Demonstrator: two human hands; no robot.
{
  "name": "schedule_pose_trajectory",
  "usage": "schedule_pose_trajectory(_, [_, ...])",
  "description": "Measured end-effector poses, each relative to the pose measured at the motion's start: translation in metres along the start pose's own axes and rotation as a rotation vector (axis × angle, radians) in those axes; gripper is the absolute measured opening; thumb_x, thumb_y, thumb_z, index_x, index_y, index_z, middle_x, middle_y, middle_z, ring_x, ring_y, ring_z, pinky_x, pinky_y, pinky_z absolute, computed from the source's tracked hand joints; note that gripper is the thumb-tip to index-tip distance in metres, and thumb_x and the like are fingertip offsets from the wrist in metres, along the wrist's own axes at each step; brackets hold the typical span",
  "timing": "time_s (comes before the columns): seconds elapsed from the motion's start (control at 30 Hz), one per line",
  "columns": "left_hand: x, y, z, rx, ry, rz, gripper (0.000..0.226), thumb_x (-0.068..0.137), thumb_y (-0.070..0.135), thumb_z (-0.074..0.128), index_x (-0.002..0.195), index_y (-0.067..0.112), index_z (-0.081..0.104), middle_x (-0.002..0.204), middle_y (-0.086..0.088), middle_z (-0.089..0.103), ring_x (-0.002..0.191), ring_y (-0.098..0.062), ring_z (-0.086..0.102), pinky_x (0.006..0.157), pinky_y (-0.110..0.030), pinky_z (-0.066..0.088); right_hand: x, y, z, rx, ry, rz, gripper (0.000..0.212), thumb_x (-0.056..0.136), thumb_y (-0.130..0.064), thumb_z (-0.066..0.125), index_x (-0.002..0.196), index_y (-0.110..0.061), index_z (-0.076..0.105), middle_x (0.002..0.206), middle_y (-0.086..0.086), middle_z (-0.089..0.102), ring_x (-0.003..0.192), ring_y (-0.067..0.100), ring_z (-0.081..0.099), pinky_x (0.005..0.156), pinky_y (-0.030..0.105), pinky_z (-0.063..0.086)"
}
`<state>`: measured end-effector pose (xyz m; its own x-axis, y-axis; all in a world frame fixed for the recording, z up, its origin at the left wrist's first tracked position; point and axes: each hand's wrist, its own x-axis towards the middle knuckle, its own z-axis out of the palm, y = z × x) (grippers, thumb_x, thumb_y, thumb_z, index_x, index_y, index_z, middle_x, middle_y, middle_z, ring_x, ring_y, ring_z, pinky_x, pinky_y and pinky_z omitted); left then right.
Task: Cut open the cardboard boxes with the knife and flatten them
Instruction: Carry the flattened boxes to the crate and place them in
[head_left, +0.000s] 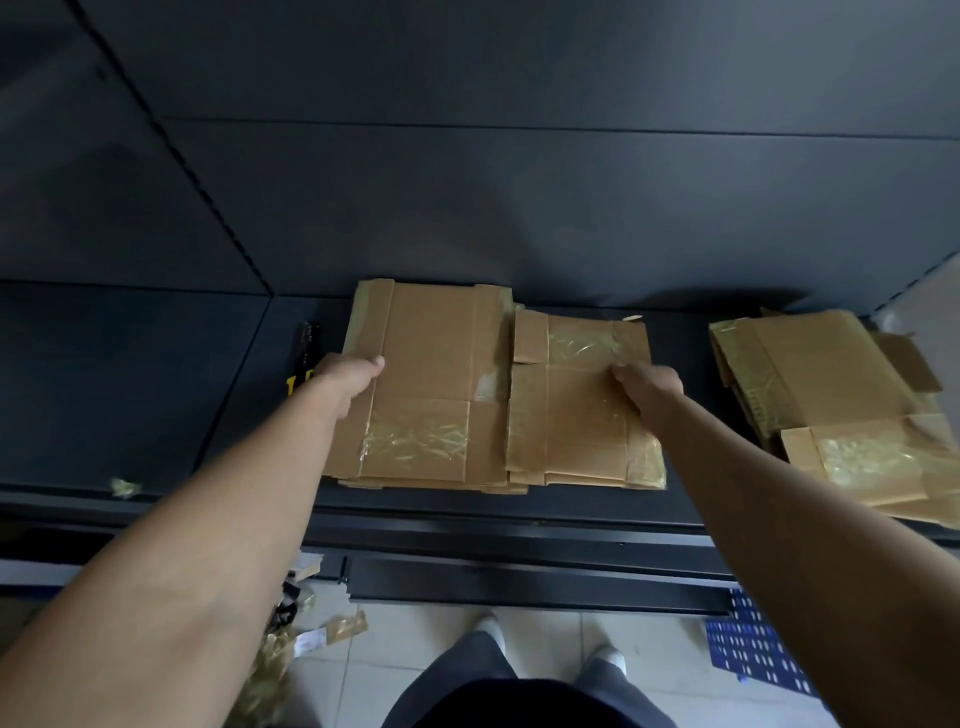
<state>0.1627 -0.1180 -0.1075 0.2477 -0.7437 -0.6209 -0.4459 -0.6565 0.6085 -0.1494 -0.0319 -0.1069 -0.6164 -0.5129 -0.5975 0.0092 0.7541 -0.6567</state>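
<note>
Two flattened cardboard boxes lie side by side on the dark shelf (156, 395). The larger flattened box (431, 374) is on the left, with my left hand (348, 376) gripping its left edge. The smaller flattened box (576, 415) overlaps its right side and carries shiny tape; my right hand (647, 387) presses on its upper right part, fingers curled. A black and yellow knife (304, 358) lies on the shelf just left of my left hand, partly hidden behind it.
A pile of more flattened boxes (841, 405) sits at the right end of the shelf. A tape scrap (124, 487) lies near the shelf's front edge. Torn tape and scraps (291, 644) litter the tiled floor at left; a blue perforated crate (753, 649) stands at right.
</note>
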Motion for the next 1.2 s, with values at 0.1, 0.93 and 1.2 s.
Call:
schedule_pose_trajectory(0.1, [-0.004,0.000,-0.009,-0.014,-0.005,0.017,0.074,0.088,0.029,0.068,0.146,0.003,0.031,0.149,-0.016,0.037,0.135,-0.032,0.038,0.111,-0.043,0.031,0.002,0.002,-0.003,0.013,-0.017,-0.015,0.028,0.084,-0.029,0.070,0.096,-0.005,0.060,0.080,0.006,0.061,0.081,0.023,0.063,0.076,0.032,0.054])
schedule_pose_trajectory(0.93, [-0.189,-0.040,0.017,-0.304,0.441,0.197,0.057,0.089,0.026,0.064,0.137,0.006,0.040,0.137,-0.011,0.049,0.122,-0.031,0.049,0.102,-0.047,0.042,-0.059,-0.021,-0.105,-0.087,0.004,-0.527,0.040,0.097,-0.032,0.044,0.126,-0.004,0.046,0.118,0.010,0.058,0.106,0.031,0.057,0.083,0.036,0.045])
schedule_pose_trajectory(1.2, [-0.311,-0.061,-0.017,-0.397,0.683,0.233,0.050,0.086,0.025,0.066,0.127,0.006,0.046,0.122,-0.012,0.056,0.110,-0.030,0.056,0.095,-0.045,0.048,-0.138,-0.028,-0.128,0.026,-0.141,-0.711,0.030,0.098,-0.027,0.042,0.119,-0.008,0.049,0.110,0.005,0.059,0.100,0.027,0.057,0.082,0.036,0.042])
